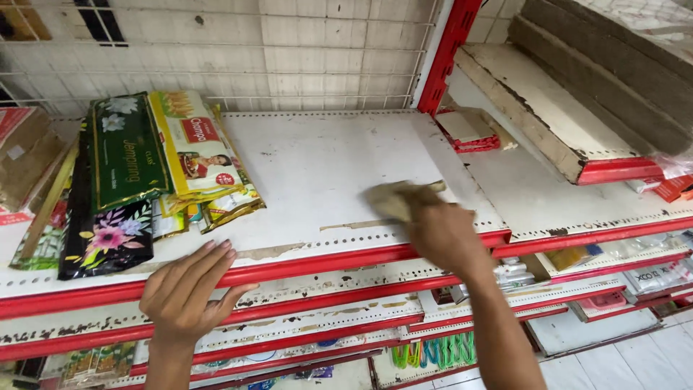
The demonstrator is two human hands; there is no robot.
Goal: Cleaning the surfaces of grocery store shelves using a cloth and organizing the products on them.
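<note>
My right hand (444, 235) is bunched around a tan cleaning rag (395, 198), pressed flat on the white shelf (325, 166) — soft, light, easily crumpled, best gripped wadded. My left hand (189, 289) rests open-fingered on the red shelf edge (303, 267).

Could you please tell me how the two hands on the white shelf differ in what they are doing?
The right hand grips a crumpled beige cloth pressed on the white shelf; the left hand holds nothing. The right hand is curled, well in on the shelf's surface; the left hand lies flat, fingers spread, on the red front edge. Both are bare and touch the same shelf.
</note>
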